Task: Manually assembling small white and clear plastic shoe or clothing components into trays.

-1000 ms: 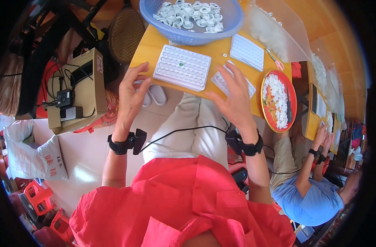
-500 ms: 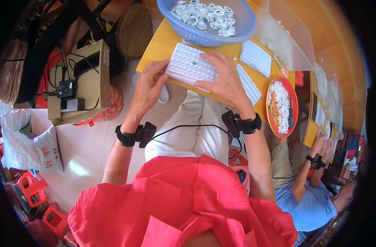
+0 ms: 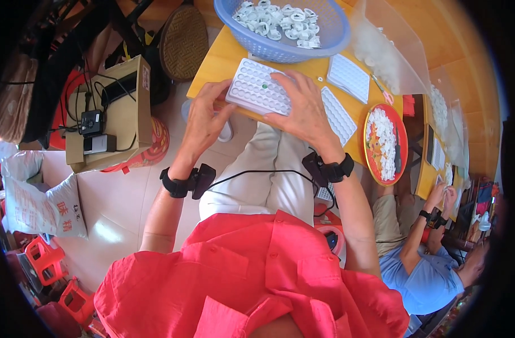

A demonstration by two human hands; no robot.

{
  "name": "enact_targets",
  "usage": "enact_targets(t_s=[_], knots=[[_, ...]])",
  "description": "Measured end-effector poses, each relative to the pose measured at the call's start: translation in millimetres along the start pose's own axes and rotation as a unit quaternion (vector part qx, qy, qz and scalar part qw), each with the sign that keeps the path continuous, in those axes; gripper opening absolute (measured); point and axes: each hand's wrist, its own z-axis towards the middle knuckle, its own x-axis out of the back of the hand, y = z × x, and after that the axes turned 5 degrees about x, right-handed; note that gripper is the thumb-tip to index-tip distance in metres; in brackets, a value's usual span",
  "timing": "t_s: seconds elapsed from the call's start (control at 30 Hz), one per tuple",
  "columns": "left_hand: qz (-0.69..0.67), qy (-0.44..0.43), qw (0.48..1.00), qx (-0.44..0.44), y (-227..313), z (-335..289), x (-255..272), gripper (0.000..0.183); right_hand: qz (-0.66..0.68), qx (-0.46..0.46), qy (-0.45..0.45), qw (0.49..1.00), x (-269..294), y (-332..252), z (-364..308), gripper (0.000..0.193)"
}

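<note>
Standing behind white tray (image 3: 255, 89): blue basket (image 3: 271, 51)

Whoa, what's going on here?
Someone in a red shirt grips what looks like a stack of white trays at the edge of the yellow table, left hand on one end, right hand on the other. A blue basket of white pieces sits beyond; a red plate with white bits is off to the right.

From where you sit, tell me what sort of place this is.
Perhaps a small home workshop: a blue basket of white parts, a white tray with rows of round pits, and a co-worker in blue off to the right.
</note>
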Motion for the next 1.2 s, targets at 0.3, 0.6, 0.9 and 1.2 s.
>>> enact_targets(t_s=[0.3,0.6,0.9,1.2], knots=[[0.033,0.016,0.999,0.005,-1.4,3.4,-2.2,0.045,0.031,-0.023,-0.013,0.999,0.6,2.1,-0.6,0.076],[0.028,0.007,0.999,0.015,0.5,4.1,-0.6,0.046,0.075,-0.028,0.0,0.997,-2.1,8.0,-0.6,0.074],[0.003,0.019,1.0,0.007,-1.5,4.5,-1.6,0.043,0.133,0.01,0.024,0.991,10.6,11.1,5.5,0.059],[0.022,0.005,1.0,0.006,-1.1,6.5,0.2,0.044,0.489,-0.116,0.0,0.865,63.1,6.2,-11.0,0.058]])
